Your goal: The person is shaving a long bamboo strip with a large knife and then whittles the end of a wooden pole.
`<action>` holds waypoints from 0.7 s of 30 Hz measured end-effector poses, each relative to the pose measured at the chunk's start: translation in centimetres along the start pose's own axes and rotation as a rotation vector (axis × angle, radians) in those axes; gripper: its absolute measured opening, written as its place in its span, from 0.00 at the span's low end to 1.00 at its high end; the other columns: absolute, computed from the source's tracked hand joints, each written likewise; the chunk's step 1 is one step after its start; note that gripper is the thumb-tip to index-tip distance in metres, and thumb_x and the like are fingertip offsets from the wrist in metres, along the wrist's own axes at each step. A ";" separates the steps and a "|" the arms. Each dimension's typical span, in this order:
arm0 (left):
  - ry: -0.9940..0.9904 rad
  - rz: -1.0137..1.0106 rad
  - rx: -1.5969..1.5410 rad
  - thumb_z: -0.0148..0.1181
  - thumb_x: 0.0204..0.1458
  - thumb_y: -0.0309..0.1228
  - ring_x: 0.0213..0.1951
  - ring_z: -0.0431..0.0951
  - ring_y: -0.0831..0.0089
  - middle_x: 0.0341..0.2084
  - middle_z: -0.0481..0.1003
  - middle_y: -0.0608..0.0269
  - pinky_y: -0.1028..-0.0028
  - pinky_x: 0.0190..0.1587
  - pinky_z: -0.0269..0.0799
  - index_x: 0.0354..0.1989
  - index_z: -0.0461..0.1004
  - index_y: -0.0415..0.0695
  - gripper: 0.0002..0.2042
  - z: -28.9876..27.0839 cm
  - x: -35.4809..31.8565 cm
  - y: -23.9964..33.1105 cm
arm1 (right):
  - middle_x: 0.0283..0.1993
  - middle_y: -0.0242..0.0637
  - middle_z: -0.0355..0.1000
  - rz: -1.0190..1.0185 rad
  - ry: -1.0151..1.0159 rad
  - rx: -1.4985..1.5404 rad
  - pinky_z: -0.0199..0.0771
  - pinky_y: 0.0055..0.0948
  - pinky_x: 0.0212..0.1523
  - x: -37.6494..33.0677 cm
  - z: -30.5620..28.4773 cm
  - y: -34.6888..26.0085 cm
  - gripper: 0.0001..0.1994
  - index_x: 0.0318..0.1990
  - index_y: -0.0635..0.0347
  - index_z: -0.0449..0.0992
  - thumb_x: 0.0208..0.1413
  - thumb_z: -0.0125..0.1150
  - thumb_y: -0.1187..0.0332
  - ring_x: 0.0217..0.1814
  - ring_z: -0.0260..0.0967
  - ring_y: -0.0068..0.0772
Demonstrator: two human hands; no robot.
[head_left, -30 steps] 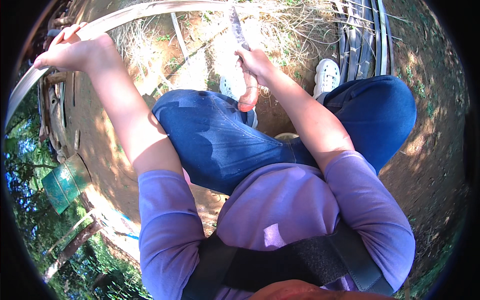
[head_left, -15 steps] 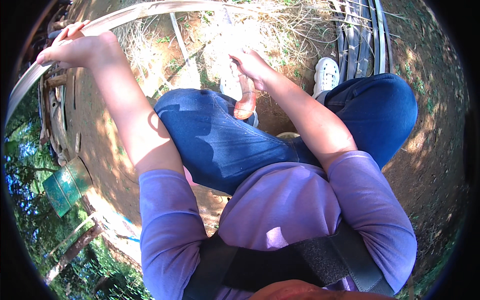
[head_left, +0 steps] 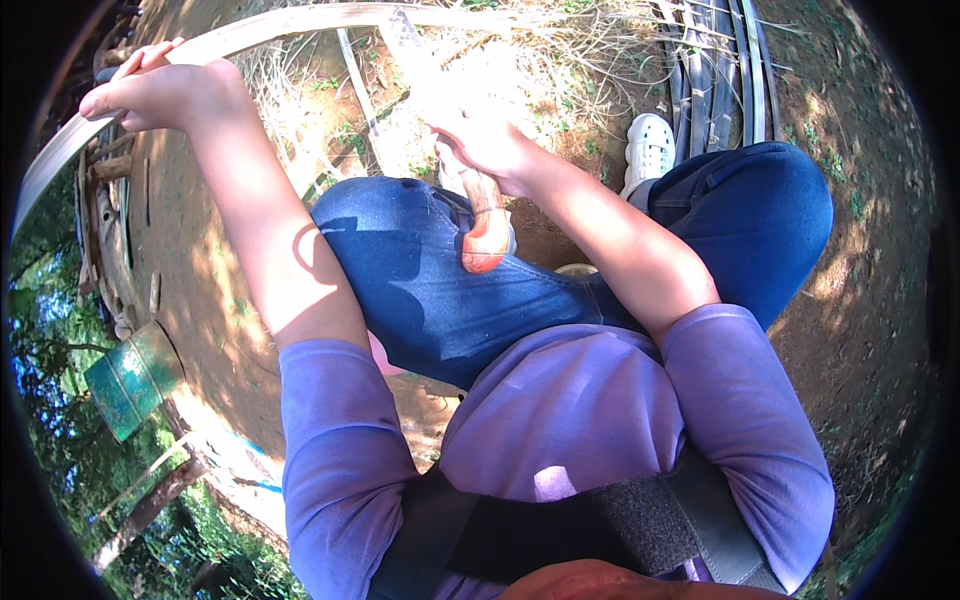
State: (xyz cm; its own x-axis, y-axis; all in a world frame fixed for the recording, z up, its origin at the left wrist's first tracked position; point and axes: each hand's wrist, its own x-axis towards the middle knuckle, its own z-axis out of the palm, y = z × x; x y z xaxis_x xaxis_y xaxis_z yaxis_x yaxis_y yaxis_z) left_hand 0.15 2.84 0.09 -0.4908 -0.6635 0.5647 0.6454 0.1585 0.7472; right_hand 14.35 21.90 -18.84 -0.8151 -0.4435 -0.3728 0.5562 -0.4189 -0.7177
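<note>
A long pale strip (head_left: 290,22), looking like split bamboo or wood, arcs across the far side from the left edge. My left hand (head_left: 155,92) is closed around its left part, arm stretched forward. My right hand (head_left: 485,145) grips a large knife with a curved, reddish-brown wooden handle (head_left: 486,240), whose butt points back toward me over my left thigh. Its blade (head_left: 405,38) reaches forward to the strip, the tip appearing against or over it. Glare washes out the middle of the blade, so whether it touches cannot be told.
Thin shavings (head_left: 560,60) litter the ground ahead. A bundle of long dark strips (head_left: 710,90) lies at the far right, beside my white shoe (head_left: 652,150). Stacked wood (head_left: 108,200) and a green metal drum (head_left: 135,378) stand to the left.
My right hand has drawn the knife back toward me and slightly left, with its blade now showing more clearly near the strip. My left hand has barely moved.
</note>
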 end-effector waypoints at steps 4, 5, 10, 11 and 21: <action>0.031 -0.049 0.020 0.27 0.59 0.64 0.19 0.60 0.72 0.13 0.57 0.66 0.75 0.26 0.65 0.20 0.54 0.47 0.31 -0.8 0.4 0.3 | 0.20 0.30 0.65 -0.074 -0.237 0.134 0.67 0.24 0.17 -1.4 1.6 -3.2 0.10 0.37 0.59 0.70 0.64 0.52 0.61 0.16 0.62 0.21; 0.028 -0.043 0.017 0.27 0.59 0.64 0.19 0.61 0.72 0.13 0.57 0.66 0.75 0.26 0.65 0.20 0.54 0.47 0.31 -1.0 0.5 0.3 | 0.19 0.30 0.65 -0.119 -0.274 0.180 0.67 0.24 0.17 -1.5 2.0 -3.8 0.10 0.37 0.59 0.70 0.64 0.52 0.61 0.15 0.62 0.21; 0.076 -0.016 0.018 0.28 0.59 0.64 0.21 0.63 0.70 0.15 0.59 0.64 0.72 0.27 0.68 0.21 0.54 0.47 0.31 -1.2 0.0 -0.2 | 0.20 0.29 0.64 -0.352 0.311 0.221 0.64 0.25 0.21 3.0 -1.1 -1.4 0.11 0.31 0.60 0.71 0.63 0.51 0.64 0.20 0.62 0.20; 0.081 -0.009 0.033 0.28 0.59 0.64 0.22 0.63 0.70 0.16 0.59 0.63 0.71 0.28 0.68 0.21 0.54 0.47 0.31 -1.1 -0.2 -0.1 | 0.21 0.29 0.65 -0.237 0.348 0.250 0.65 0.25 0.21 3.7 -2.3 -0.1 0.11 0.31 0.60 0.71 0.63 0.51 0.64 0.20 0.61 0.20; -0.001 0.048 0.059 0.28 0.59 0.65 0.21 0.63 0.71 0.15 0.59 0.64 0.73 0.27 0.66 0.21 0.55 0.46 0.32 -0.7 0.1 -0.2 | 0.24 0.30 0.60 -0.024 0.211 0.178 0.70 0.26 0.23 4.2 -2.3 2.2 0.09 0.34 0.58 0.68 0.63 0.48 0.65 0.22 0.59 0.22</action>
State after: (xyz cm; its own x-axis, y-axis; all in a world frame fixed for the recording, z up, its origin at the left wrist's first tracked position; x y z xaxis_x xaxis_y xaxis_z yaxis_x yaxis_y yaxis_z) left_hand 0.36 2.24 -0.17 -0.4608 -0.6537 0.6003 0.6322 0.2330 0.7390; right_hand 11.79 20.88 -23.33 -0.8337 -0.2652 -0.4845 0.5410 -0.5682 -0.6200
